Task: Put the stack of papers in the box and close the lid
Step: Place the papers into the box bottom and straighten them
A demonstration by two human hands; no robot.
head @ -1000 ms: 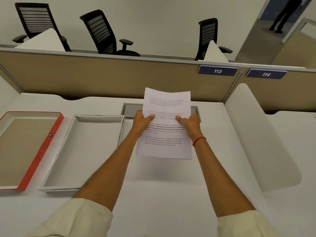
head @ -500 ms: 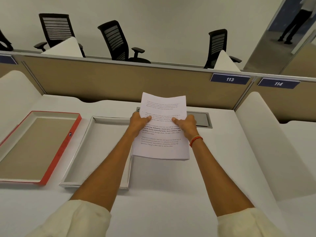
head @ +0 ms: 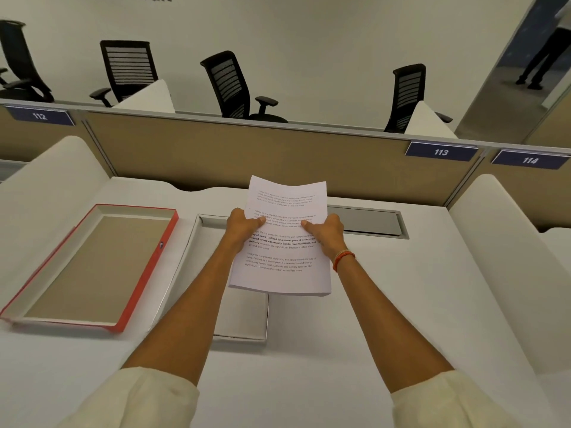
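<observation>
Left hand [head: 244, 228] and right hand [head: 324, 231] both clamped on the stack of papers [head: 282, 239], held over the box's [head: 185, 264] right edge. Shift it left, square it to the box walls, lower flat. Red lid [head: 142, 273] sits far left.

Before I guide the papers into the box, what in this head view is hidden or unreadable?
- White box: most of its floor and right wall, hidden by the left arm and the stack of papers.
- Fingers of the left hand and right hand: behind the stack; only the thumbs show.
- Sheet count: the stack's edge is too thin to tell.
- Small mark on the red lid: too small to read.
</observation>
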